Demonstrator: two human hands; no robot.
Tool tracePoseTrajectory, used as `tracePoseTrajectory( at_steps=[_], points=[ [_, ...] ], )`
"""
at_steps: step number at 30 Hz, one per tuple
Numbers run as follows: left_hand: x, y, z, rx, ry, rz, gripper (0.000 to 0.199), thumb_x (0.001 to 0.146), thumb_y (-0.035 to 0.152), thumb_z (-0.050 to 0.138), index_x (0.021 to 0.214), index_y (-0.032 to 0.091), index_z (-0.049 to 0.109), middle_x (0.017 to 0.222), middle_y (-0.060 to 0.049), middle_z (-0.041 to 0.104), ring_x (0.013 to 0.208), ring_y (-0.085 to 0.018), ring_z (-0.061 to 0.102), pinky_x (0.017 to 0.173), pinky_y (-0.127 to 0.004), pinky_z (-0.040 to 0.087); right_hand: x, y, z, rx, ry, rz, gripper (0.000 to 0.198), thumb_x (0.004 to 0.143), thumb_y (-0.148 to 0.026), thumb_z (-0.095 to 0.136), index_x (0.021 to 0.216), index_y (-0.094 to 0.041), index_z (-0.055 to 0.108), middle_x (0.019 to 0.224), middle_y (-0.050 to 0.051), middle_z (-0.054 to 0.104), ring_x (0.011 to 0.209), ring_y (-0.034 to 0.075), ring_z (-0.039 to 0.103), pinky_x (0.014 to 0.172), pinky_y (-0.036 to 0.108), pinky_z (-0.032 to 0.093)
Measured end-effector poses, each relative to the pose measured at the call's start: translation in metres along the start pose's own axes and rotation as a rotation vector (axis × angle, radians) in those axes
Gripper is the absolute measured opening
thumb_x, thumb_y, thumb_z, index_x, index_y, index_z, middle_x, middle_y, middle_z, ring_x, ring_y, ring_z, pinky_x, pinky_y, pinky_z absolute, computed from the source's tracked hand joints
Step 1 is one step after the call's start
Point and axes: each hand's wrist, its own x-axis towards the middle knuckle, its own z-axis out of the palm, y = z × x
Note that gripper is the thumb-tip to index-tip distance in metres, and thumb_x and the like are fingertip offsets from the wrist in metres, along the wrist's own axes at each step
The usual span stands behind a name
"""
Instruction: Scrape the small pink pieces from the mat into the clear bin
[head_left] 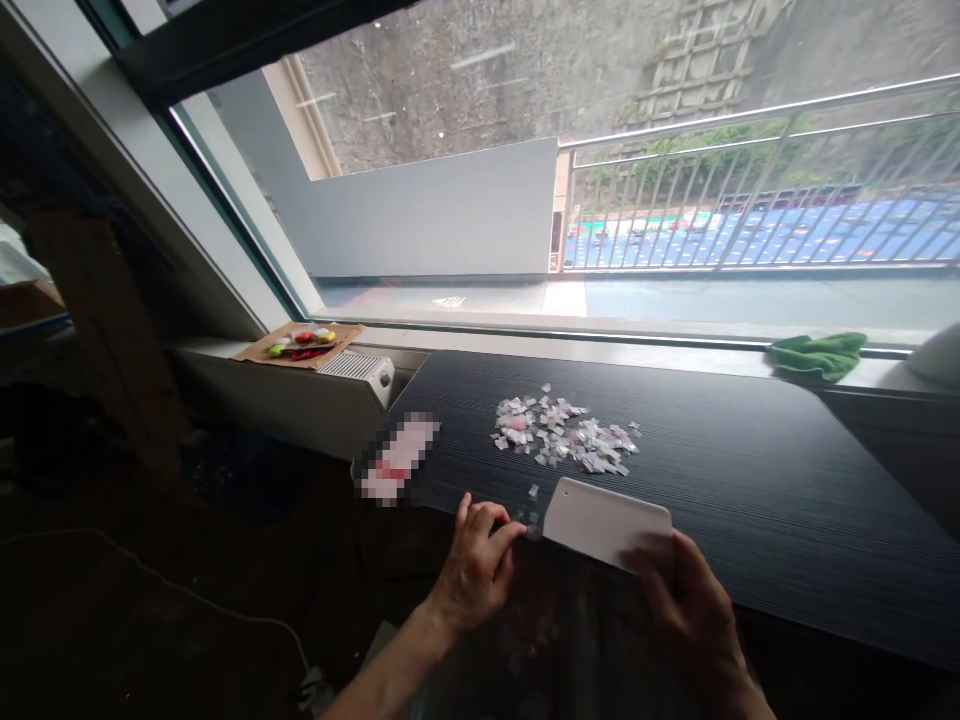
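Observation:
My right hand grips the right end of a flat white panel with rounded corners and a small hole near its upper left corner. The panel is tilted just over the front edge of the dark table. Left of it, my left hand has its fingers curled, thumb and forefinger close together beside a few small clear pieces at the table edge. Whatever sits between those fingertips is too small to make out. Beyond both hands lies a loose heap of small whitish, shiny squares, some with pink marks.
A pixelated pink and white item lies at the table's left end. Along the windowsill are a cardboard piece with colourful small items, a white slotted box and a green cloth. A white cable crosses the dark floor.

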Motion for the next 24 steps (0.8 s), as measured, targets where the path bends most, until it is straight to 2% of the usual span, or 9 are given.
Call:
tracePoseTrajectory(
  at_steps=[10, 16, 21, 24],
  points=[
    [0.003, 0.004, -0.002, -0.015, 0.029, -0.051, 0.030, 0.081, 0.007, 0.044, 0.101, 0.020, 0.062, 0.094, -0.004, 0.058, 0.096, -0.018, 0.056, 0.110, -0.057, 0.029, 0.003, -0.004, -0.004, -0.013, -0.094, 0.043, 0.029, 0.078, -0.043, 0.059, 0.098, -0.022, 0.061, 0.082, 0.003, 0.069, 0.070, 0.019, 0.062, 0.066, 0.029, 0.048],
    [0.002, 0.003, -0.005, -0.040, 0.040, -0.020, 0.028, 0.080, 0.006, 0.046, 0.100, 0.019, 0.062, 0.094, -0.004, 0.059, 0.096, -0.018, 0.057, 0.110, -0.056, 0.029, 0.007, -0.004, -0.006, 0.034, -0.079, 0.110, 0.033, 0.075, -0.044, 0.063, 0.099, -0.020, 0.063, 0.086, 0.005, 0.071, 0.074, 0.020, 0.064, 0.069, 0.030, 0.051],
    [0.004, 0.002, -0.005, -0.055, 0.109, -0.017, 0.026, 0.080, 0.006, 0.047, 0.096, 0.019, 0.063, 0.092, -0.004, 0.059, 0.094, -0.017, 0.058, 0.109, -0.053, 0.033, 0.017, -0.008, -0.009, 0.137, -0.056, 0.195, 0.036, 0.072, -0.043, 0.065, 0.100, -0.019, 0.062, 0.086, 0.004, 0.072, 0.077, 0.020, 0.066, 0.069, 0.029, 0.054],
    [0.005, 0.001, -0.008, -0.065, 0.153, -0.070, 0.024, 0.082, 0.008, 0.047, 0.095, 0.019, 0.064, 0.091, -0.003, 0.059, 0.093, -0.017, 0.059, 0.108, -0.053, 0.034, 0.025, -0.015, -0.012, 0.075, -0.122, 0.192, 0.036, 0.074, -0.041, 0.063, 0.103, -0.019, 0.062, 0.088, 0.004, 0.072, 0.079, 0.020, 0.066, 0.071, 0.029, 0.053]
  ],
)
